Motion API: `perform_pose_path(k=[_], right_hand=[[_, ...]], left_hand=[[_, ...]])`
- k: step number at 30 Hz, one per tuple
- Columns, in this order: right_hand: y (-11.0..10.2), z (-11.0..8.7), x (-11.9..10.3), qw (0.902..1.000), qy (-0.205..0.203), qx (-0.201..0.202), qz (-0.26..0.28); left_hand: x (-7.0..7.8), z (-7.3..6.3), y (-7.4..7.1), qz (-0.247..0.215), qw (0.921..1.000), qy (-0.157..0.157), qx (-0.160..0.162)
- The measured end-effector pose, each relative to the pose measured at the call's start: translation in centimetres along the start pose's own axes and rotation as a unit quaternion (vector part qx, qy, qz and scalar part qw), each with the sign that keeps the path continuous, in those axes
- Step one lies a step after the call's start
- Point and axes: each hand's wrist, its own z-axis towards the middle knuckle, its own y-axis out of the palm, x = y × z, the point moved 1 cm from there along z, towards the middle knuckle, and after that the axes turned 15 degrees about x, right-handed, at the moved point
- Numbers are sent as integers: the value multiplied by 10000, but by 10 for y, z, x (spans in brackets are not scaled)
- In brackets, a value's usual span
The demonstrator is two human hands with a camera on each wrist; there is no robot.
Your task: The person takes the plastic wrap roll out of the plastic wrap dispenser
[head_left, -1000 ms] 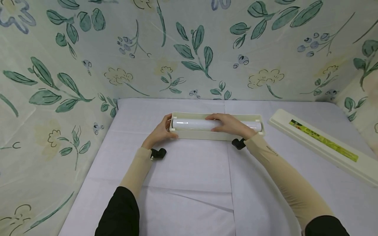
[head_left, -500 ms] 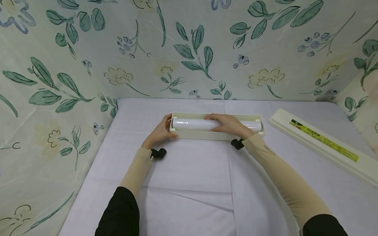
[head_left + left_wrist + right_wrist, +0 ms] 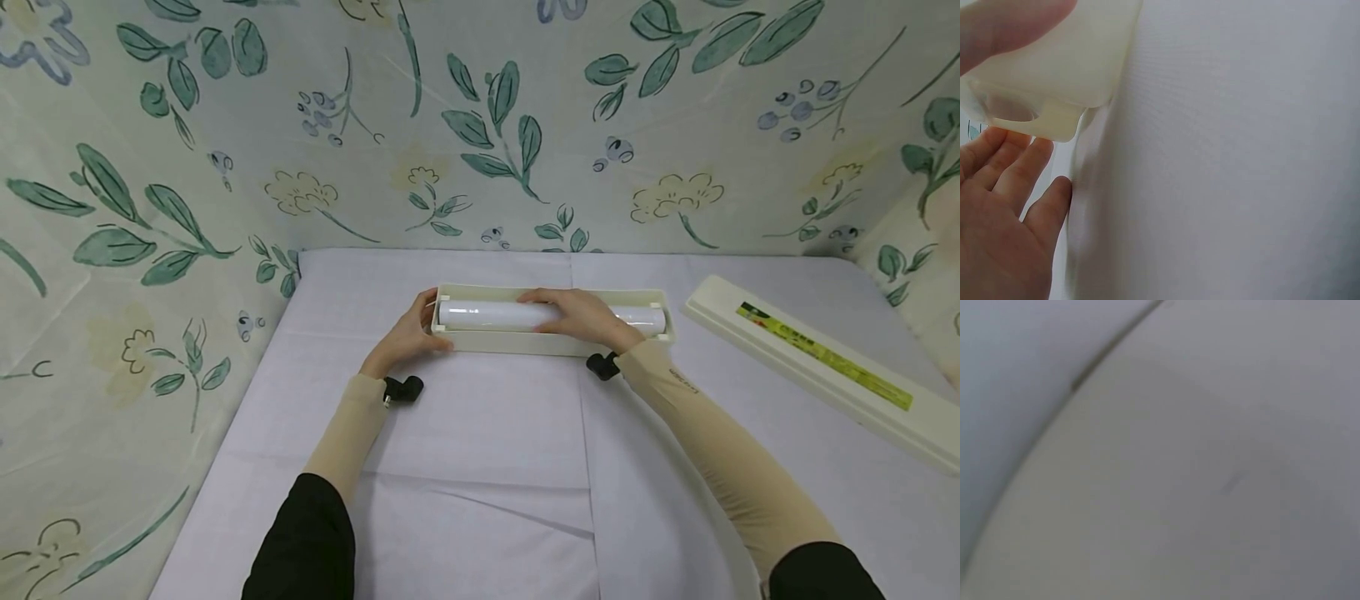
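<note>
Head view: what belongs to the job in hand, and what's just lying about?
In the job:
pale box, held by the left hand
white roll inside, gripped by the right hand
long labelled piece, probably the box's lid, lying apart

Just there:
white cloth underneath
floral fabric behind

Head view: set high at the near side, facing forward and down over the desk (image 3: pixel 480 433). Left wrist view: close in, rolled sideways, sharing with head the left grip (image 3: pixel 1004 215) and box end (image 3: pixel 1088 69). Right wrist view: very near a blurred pale surface (image 3: pixel 1179 475), match unclear.
</note>
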Motion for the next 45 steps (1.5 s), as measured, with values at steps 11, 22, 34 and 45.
perform_pose_path(k=[11,22,34,45], right_hand=[[-3,-1,-1,9998,155,78,117],[-21,2,-12,9993,237,223,167],[-47,0,-25,9990,352,218,179],[-60,-11,-20,9986,471,250,55]], left_hand=[[-1,2,0,-1,10000,-38,-52],[31,-13,-3,33,9998,-40,-184],[-1,1,-1,83,10000,21,2],[0,1,-1,58,10000,27,-6]])
